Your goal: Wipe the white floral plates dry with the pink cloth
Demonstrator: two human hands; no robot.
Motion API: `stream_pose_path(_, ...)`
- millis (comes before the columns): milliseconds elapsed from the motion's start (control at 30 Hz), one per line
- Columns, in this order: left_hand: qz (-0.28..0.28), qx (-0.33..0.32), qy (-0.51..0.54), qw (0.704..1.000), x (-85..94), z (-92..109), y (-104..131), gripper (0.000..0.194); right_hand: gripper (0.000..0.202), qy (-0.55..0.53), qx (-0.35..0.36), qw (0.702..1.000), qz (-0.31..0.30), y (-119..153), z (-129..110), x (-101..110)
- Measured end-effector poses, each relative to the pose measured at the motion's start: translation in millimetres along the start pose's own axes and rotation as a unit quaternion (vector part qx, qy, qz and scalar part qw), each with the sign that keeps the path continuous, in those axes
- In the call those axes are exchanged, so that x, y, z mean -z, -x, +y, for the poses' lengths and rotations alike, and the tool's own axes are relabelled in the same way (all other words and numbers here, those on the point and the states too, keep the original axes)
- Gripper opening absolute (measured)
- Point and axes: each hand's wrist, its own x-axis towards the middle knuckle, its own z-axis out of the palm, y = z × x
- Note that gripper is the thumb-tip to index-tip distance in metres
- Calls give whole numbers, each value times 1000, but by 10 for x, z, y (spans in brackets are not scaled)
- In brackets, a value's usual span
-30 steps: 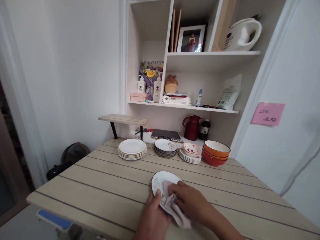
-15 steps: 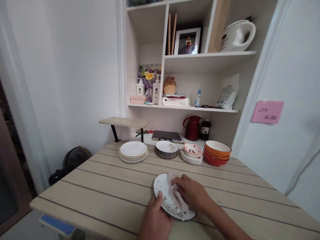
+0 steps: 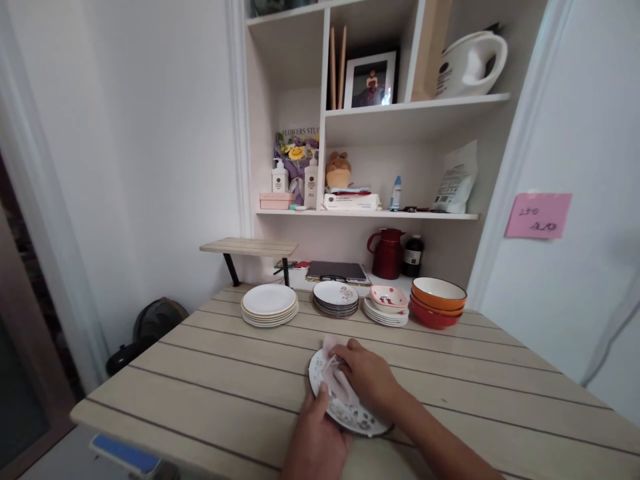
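A white plate [image 3: 353,418] with a dark rim and a floral print is tilted over the near part of the table. My left hand [image 3: 319,427] grips its near left edge, thumb on top and the other fingers hidden underneath. Pressed to the plate's face is a pale pinkish cloth [image 3: 336,379], bunched under the fingers of my right hand [image 3: 367,373]. Part of the plate's right side is covered by that hand.
Along the table's [image 3: 220,360] back stand white plates [image 3: 270,300], dark-rimmed plates [image 3: 335,298], small plates [image 3: 385,313] topped by a pink bowl [image 3: 389,299], and orange and red bowls [image 3: 439,302]. Behind them are a red jug [image 3: 387,253], a dark bottle [image 3: 413,255] and a small raised shelf [image 3: 249,247].
My right hand and the cloth have shifted slightly left and up across the plate. My left hand still holds the plate's edge. The camera view has moved a little.
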Motion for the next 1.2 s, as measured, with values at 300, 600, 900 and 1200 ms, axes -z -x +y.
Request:
stream_pose_path(300, 0, 25, 1, 1000, -24, -22, 16, 44, 34, 33, -8, 999, -32, 422, 153, 32)
stream_pose_path(600, -7, -9, -10, 1000, 25, -15, -23, 47, 38, -33, 29, 999, -2, 94, -158, 4)
stream_pose_path(900, -24, 28, 3, 999, 53, -21, -25, 44, 35, 70, -27, 997, 0, 394, 239, -8)
stream_pose_path(1200, 1, -1, -15, 1000, 80, -35, -44, 48, 43, -42, 35, 998, -2, 188, -106, -4)
